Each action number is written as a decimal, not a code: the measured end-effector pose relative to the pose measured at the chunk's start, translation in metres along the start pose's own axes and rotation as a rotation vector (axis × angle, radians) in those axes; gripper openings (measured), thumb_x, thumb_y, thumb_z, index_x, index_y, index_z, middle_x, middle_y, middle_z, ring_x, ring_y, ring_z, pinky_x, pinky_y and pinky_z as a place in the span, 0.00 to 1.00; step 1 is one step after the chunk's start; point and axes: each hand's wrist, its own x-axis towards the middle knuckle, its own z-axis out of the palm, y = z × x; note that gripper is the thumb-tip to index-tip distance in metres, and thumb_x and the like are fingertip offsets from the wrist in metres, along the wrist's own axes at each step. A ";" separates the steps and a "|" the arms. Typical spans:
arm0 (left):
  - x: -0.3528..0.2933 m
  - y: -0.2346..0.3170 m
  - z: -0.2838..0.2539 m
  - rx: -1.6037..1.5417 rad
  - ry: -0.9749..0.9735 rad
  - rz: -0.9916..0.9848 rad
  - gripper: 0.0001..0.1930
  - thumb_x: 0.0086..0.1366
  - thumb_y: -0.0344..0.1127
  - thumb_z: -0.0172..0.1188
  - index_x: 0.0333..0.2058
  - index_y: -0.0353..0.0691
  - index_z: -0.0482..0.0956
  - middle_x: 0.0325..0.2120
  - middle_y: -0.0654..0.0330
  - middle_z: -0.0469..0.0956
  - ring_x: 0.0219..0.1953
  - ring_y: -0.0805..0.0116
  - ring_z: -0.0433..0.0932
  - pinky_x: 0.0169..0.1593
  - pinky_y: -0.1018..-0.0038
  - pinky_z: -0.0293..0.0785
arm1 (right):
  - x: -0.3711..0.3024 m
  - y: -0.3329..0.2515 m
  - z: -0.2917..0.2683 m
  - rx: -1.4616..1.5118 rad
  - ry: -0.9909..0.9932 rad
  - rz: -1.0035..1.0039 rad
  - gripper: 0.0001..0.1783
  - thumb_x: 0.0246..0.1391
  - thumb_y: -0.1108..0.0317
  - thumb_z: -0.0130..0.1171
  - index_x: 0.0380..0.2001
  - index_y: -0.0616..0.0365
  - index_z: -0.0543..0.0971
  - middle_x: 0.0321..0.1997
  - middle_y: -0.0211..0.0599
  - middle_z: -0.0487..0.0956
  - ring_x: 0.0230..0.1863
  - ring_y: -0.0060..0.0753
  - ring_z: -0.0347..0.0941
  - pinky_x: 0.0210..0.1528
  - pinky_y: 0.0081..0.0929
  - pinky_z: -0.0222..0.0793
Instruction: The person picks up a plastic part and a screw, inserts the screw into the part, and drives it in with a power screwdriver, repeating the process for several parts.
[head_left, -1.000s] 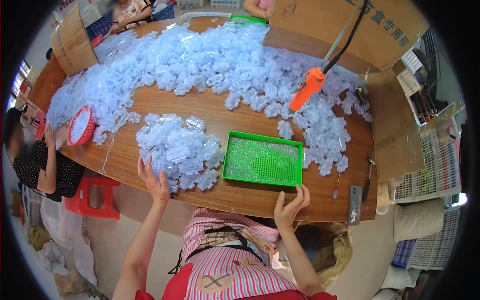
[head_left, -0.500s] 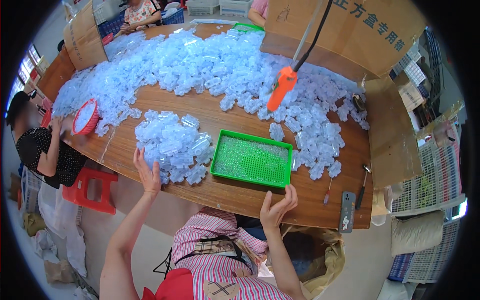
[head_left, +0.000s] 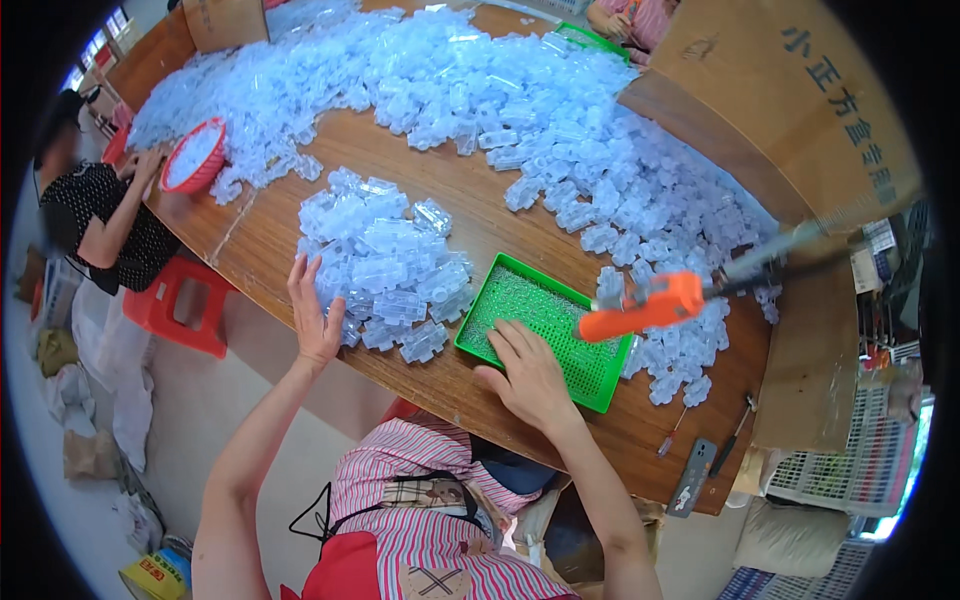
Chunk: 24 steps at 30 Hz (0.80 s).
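Green tray lies under the loosely spread right hand, light touch likely best; unclenched left hand borders clear pile

And here's the striped apron, pink and white running in narrow bands, with red cloth bright at the wearer's left side! Look lower on the bib: a round, tan patch bearing a dark stitched X. There's a beige plaid panel edged in black, a thin black cord looping out beside it. Left hand, right hand: both gloveless, forearms sleeveless.
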 end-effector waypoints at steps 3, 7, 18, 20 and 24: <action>-0.001 -0.002 -0.003 -0.004 -0.008 -0.021 0.33 0.62 0.47 0.51 0.62 0.37 0.59 0.64 0.45 0.51 0.67 0.45 0.50 0.67 0.56 0.48 | -0.015 -0.004 -0.006 -0.053 -0.031 0.177 0.29 0.56 0.53 0.58 0.53 0.65 0.70 0.58 0.51 0.69 0.61 0.54 0.62 0.61 0.44 0.59; -0.003 -0.004 0.001 -0.016 -0.015 -0.023 0.34 0.62 0.48 0.51 0.62 0.36 0.58 0.64 0.44 0.51 0.67 0.45 0.50 0.67 0.55 0.48 | 0.006 -0.019 0.004 0.009 0.056 0.140 0.31 0.55 0.53 0.58 0.55 0.65 0.69 0.59 0.50 0.68 0.62 0.52 0.62 0.62 0.43 0.58; -0.008 -0.014 0.003 -0.076 -0.027 0.011 0.35 0.62 0.48 0.51 0.62 0.32 0.57 0.64 0.42 0.51 0.68 0.45 0.47 0.69 0.49 0.35 | 0.024 -0.030 -0.008 -0.027 0.009 0.184 0.27 0.52 0.54 0.61 0.50 0.62 0.74 0.56 0.46 0.73 0.59 0.48 0.66 0.61 0.41 0.61; -0.008 -0.012 0.003 -0.110 -0.016 0.016 0.33 0.63 0.46 0.51 0.61 0.32 0.58 0.64 0.43 0.53 0.69 0.45 0.46 0.69 0.48 0.30 | 0.020 -0.030 -0.003 -0.068 -0.006 0.195 0.27 0.52 0.54 0.61 0.50 0.61 0.74 0.56 0.45 0.73 0.59 0.47 0.66 0.61 0.41 0.62; -0.008 -0.003 -0.012 -0.085 -0.008 0.030 0.27 0.65 0.40 0.50 0.60 0.34 0.61 0.63 0.46 0.55 0.69 0.44 0.45 0.68 0.46 0.25 | 0.001 -0.019 -0.008 -0.136 0.024 0.381 0.25 0.50 0.58 0.63 0.48 0.61 0.75 0.55 0.44 0.74 0.57 0.47 0.68 0.60 0.41 0.63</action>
